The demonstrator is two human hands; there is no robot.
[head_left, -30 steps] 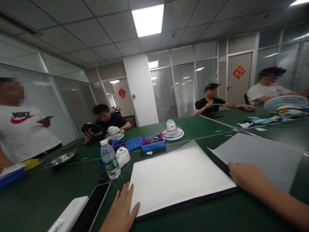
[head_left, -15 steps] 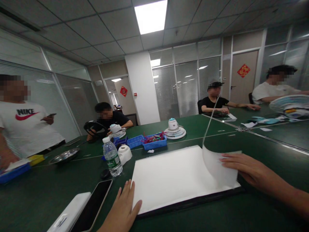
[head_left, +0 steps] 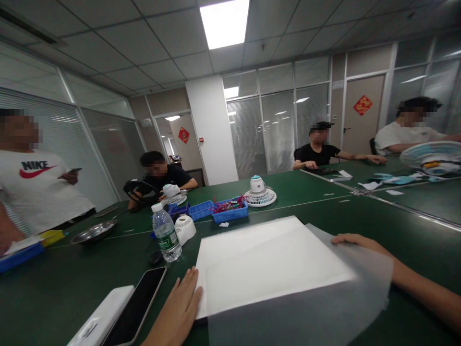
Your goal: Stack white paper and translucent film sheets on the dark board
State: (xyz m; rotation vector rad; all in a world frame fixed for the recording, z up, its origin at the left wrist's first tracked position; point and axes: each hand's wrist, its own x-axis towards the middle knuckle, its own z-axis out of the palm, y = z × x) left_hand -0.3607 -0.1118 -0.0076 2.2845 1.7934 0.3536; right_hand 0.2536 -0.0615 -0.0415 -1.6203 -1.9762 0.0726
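1. From where I stand, the left hand (head_left: 180, 302) lies spread along the near-left edge of a glowing white panel (head_left: 223, 246), fingers extended and close together, gripping nothing.
2. The right hand (head_left: 365, 242) is at the right end of a translucent sheet (head_left: 295, 317), fingers stretched out; the sheet partly veils it, and I can't tell how firmly it has hold.
3. That sheet lies over much of the panel and droops past its near and right edges. I see no writing on either.
4. Beside the panel stands a clear bottle (head_left: 163, 223), its green label (head_left: 169, 241) carrying pale lettering too small for me to read.
5. A dark-screened phone (head_left: 137, 305) lies against a white box (head_left: 103, 315) with a small dark marking I can't make out.
6. Over on the left, a standing person's white shirt (head_left: 43, 192) says NIKE above a red swoosh.
7. Red diamond signs hang on both doors, one to the right (head_left: 362, 105) and one to the left (head_left: 183, 135), their gold characters unclear from here.
8. Beyond the panel, a blue bin (head_left: 230, 217) holds tangled red wires (head_left: 226, 205), near a white fan part (head_left: 256, 187).
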